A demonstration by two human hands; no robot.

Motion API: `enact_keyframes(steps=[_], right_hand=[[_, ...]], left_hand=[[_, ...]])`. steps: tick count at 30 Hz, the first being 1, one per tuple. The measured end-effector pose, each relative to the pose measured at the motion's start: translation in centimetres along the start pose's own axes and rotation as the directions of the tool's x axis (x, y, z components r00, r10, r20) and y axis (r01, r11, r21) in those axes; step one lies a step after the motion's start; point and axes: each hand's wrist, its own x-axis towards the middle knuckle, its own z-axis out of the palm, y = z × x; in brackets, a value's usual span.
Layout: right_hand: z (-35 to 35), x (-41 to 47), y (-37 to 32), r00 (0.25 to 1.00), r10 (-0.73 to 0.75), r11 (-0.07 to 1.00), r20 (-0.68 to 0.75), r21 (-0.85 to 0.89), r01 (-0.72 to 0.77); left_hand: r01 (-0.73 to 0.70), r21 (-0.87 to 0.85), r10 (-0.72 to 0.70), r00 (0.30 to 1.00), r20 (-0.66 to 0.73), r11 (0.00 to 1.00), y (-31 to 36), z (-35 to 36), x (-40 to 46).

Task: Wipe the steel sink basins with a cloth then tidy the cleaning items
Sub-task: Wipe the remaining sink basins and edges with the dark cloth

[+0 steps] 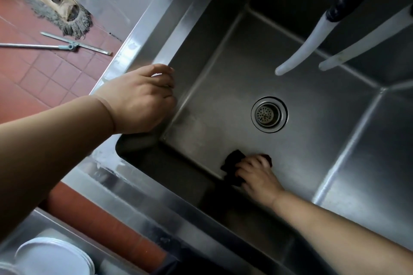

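A deep steel sink basin (312, 140) fills most of the view, with a round strainer drain (269, 115) in its floor. My right hand (257, 174) is down on the basin floor near the front wall and grips a dark cloth (232, 161) pressed against the steel. My left hand (143, 98) rests on the basin's left rim at the corner, fingers curled over the edge.
A white hose (301, 49) with a black joint hangs from the tap into the basin, its reflection beside it. On the red tiled floor at left lie a mop head (60, 9) and a metal handle (67, 46). White plates (53, 257) are stacked at bottom left.
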Motion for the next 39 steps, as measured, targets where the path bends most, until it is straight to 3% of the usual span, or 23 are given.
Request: enact_keyframes(steps=[3, 5, 8, 13, 16, 19, 23, 27, 30, 35, 37, 39], right_hand=[[-0.3, -1.5, -0.9, 0.994, 0.024, 0.993, 0.102, -0.114, -0.013], [-0.6, -1.2, -1.3, 0.994, 0.064, 0.983, 0.092, -0.176, -0.047], [0.3, -0.8, -1.4, 0.988, 0.078, 0.990, 0.133, -0.124, -0.062], [1.9, -2.5, -0.9, 0.964, 0.099, 0.982, 0.248, -0.178, -0.055], [2.2, -4.4, -0.3, 0.939, 0.095, 0.984, 0.332, -0.172, -0.039], [1.5, -6.4, 0.2, 0.920, 0.160, 0.987, 0.358, -0.076, -0.142], [0.0, -9.4, 0.6, 0.803, 0.307, 0.947, 0.511, -0.078, -0.313], [-0.5, -11.6, 0.5, 0.666, 0.355, 0.934, 0.656, -0.217, -0.285], [-1.4, -12.3, 0.2, 0.610, 0.379, 0.908, 0.696, -0.154, -0.389], [-3.4, -13.3, -0.4, 0.588, 0.415, 0.813, 0.694, 0.007, -0.582], [-4.0, -13.7, -1.0, 0.596, 0.440, 0.724, 0.672, 0.127, -0.678], [-5.0, -14.0, -1.6, 0.628, 0.467, 0.553, 0.623, 0.348, -0.757]], left_hand=[[-0.002, 0.009, 0.002, 1.000, -0.005, 1.000, 0.1, -0.1, 0.0], [0.002, 0.020, -0.002, 1.000, -0.002, 1.000, 0.1, -0.2, -0.2], [-0.012, 0.035, 0.013, 1.000, -0.017, 0.999, 0.4, -0.5, -0.2], [-0.044, 0.066, 0.049, 0.996, -0.070, 0.997, 2.2, -1.0, 0.0], [0.048, -0.017, -0.049, 0.992, -0.118, 0.999, 4.7, -1.1, 0.2], [0.090, -0.088, -0.105, 0.978, -0.180, 0.992, 8.1, -0.8, 0.7], [0.050, -0.163, -0.084, 0.974, -0.209, 0.985, 11.9, -1.0, 1.5], [0.069, -0.216, -0.115, 0.971, -0.210, 0.974, 13.8, -1.6, 2.3], [0.064, -0.223, -0.113, 0.970, -0.216, 0.973, 14.4, -2.4, 2.6], [0.075, -0.222, -0.121, 0.972, -0.202, 0.972, 15.1, -3.0, 2.2], [0.081, -0.231, -0.127, 0.974, -0.190, 0.970, 15.4, -3.4, 2.1], [0.073, -0.251, -0.120, 0.977, -0.177, 0.965, 15.8, -3.7, 2.2]])
